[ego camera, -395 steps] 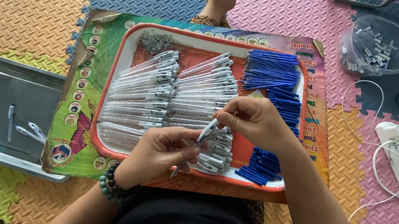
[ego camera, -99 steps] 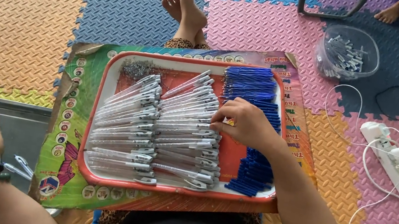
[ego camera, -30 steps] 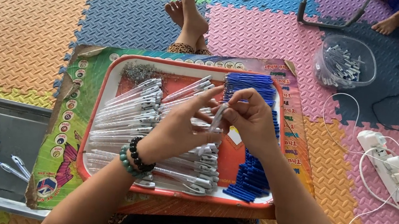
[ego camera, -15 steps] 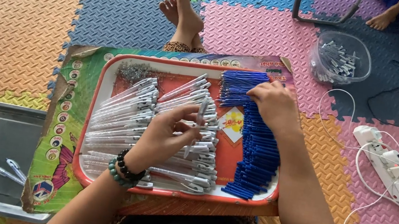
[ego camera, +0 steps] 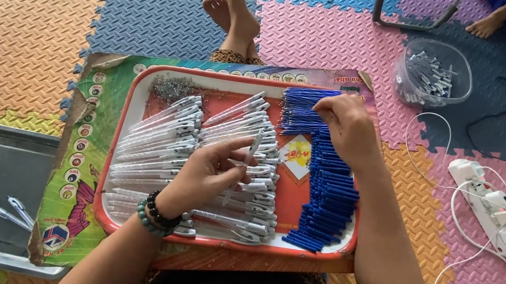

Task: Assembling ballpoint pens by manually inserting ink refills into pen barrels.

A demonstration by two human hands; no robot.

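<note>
Red tray (ego camera: 133, 114) (pen barrels (ego camera: 155, 145), blue refills (ego camera: 329, 204))

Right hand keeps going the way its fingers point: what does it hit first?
The right hand points up-left at the row of blue pen refills; its fingertips look already on them, so those come first, then probably the red tray's rim.
</note>
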